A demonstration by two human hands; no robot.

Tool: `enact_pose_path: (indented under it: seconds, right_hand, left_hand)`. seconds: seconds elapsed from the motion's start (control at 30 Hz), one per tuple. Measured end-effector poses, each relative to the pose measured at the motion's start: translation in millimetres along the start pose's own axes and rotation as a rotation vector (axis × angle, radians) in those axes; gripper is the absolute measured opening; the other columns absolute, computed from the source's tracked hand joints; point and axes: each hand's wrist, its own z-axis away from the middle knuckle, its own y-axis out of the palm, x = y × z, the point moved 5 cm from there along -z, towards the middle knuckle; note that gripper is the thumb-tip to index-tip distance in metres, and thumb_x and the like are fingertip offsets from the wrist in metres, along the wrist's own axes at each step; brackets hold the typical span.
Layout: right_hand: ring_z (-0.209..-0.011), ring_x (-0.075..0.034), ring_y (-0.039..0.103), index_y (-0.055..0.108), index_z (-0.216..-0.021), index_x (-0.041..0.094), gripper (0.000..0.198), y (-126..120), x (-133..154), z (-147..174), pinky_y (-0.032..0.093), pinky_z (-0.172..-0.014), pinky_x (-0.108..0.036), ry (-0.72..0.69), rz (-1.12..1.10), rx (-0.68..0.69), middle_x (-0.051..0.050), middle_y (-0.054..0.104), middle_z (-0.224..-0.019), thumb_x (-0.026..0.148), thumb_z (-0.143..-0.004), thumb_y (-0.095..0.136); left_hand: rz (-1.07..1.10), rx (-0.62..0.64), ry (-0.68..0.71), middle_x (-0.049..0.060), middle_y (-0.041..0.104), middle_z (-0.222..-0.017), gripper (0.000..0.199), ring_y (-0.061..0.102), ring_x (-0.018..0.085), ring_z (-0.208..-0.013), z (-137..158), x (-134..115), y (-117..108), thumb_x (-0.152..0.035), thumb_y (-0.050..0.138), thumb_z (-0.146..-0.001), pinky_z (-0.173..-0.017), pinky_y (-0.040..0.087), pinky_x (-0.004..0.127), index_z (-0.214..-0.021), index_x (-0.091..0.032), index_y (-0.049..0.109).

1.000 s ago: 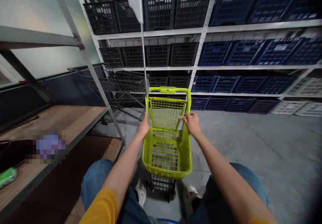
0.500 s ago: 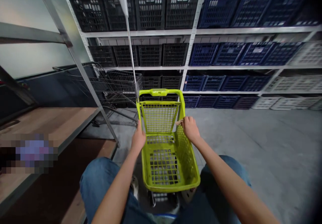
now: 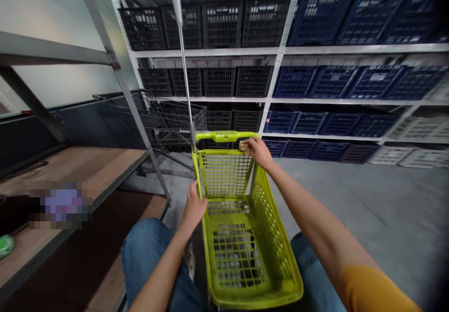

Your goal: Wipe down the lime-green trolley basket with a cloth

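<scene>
A lime-green plastic shopping cart (image 3: 277, 242) stands between my knees, with a grid floor and a grid flap at its far end. My left hand (image 3: 194, 206) is closed on the left rim of the basket. In my right hand (image 3: 259, 153) is a crumpled beige cloth (image 3: 243, 147), pressed against the frame at the far right corner, by the top edge of the flap. The cart's handle (image 3: 225, 136) runs just beyond that hand. From the far left corner rises a thin metal pole (image 3: 185, 73).
White shelving (image 3: 278, 68) across the back holds black crates (image 3: 219, 82) and blue crates (image 3: 331, 82). Behind the cart's left side stands a dark wire shopping trolley (image 3: 175, 115). A metal rack with wooden shelves (image 3: 105, 162) is close on my left, carrying a green object (image 3: 5, 245).
My right hand has moved with the cloth from the right rim up to the far right corner, near the handle. The basket appears nearer and lower. My left hand stays on the left rim.
</scene>
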Motion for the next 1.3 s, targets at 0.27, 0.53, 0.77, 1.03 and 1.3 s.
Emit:
enact_pose_path:
  seconds: [0.27, 0.53, 0.77, 1.03, 1.3]
  right_hand:
    - [-0.109, -0.021, 0.060, 0.065, -0.118, 0.021, 0.029, 46.3, -10.5, -0.8, 0.047, -0.093, -0.032, 0.070, 0.018, 0.127, -0.009, 0.066, -0.119, 0.030, -0.096, 0.048]
    - [-0.123, -0.026, 0.058, 0.049, -0.140, 0.015, 0.044, 61.2, 4.4, -3.9, 0.048, -0.104, -0.043, -0.057, -0.034, 0.135, -0.015, 0.060, -0.136, 0.029, -0.099, 0.039]
    - [-0.127, -0.021, 0.054, 0.046, -0.141, 0.009, 0.043, 119.4, 126.6, -41.5, 0.043, -0.109, -0.035, -0.215, -0.100, 0.256, -0.016, 0.057, -0.139, 0.023, -0.101, 0.037]
    - [-0.111, -0.020, 0.056, 0.060, -0.112, 0.016, 0.022, 111.0, 132.7, -42.4, 0.050, -0.088, -0.030, -0.203, 0.027, 0.308, -0.011, 0.064, -0.118, 0.016, -0.094, 0.047]
    - [-0.107, -0.021, 0.058, 0.060, -0.109, 0.018, 0.021, 39.4, -0.7, 2.3, 0.044, -0.087, -0.028, 0.132, 0.257, 0.271, -0.009, 0.064, -0.115, 0.015, -0.091, 0.050]
  left_hand:
    - [0.041, -0.166, 0.091, 0.024, 0.026, -0.160, 0.091, 0.028, 0.032, -0.149, -134.2, -25.6, -29.9, -0.025, 0.066, -0.080, -0.118, 0.033, 0.045, -0.154, -0.014, 0.014]
    - [0.016, -0.109, -0.100, 0.012, 0.053, -0.147, 0.087, 0.058, 0.025, -0.126, -165.9, -13.5, -1.4, -0.006, 0.053, -0.079, -0.102, 0.047, 0.034, -0.158, -0.023, 0.019]
    - [0.015, -0.132, -0.117, 0.012, 0.059, -0.141, 0.081, 0.060, 0.025, -0.124, -165.3, -12.0, -3.2, -0.008, 0.054, -0.078, -0.098, 0.048, 0.031, -0.154, -0.019, 0.027]
    - [0.028, -0.109, -0.067, 0.010, 0.064, -0.133, 0.077, 0.064, 0.025, -0.116, -164.5, -11.8, -7.3, -0.010, 0.055, -0.079, -0.095, 0.049, 0.033, -0.151, -0.023, 0.031]
    - [0.048, -0.112, -0.084, 0.009, 0.062, -0.136, 0.077, 0.062, 0.023, -0.119, -161.8, -12.7, -6.3, -0.012, 0.055, -0.081, -0.096, 0.048, 0.030, -0.152, -0.024, 0.030]
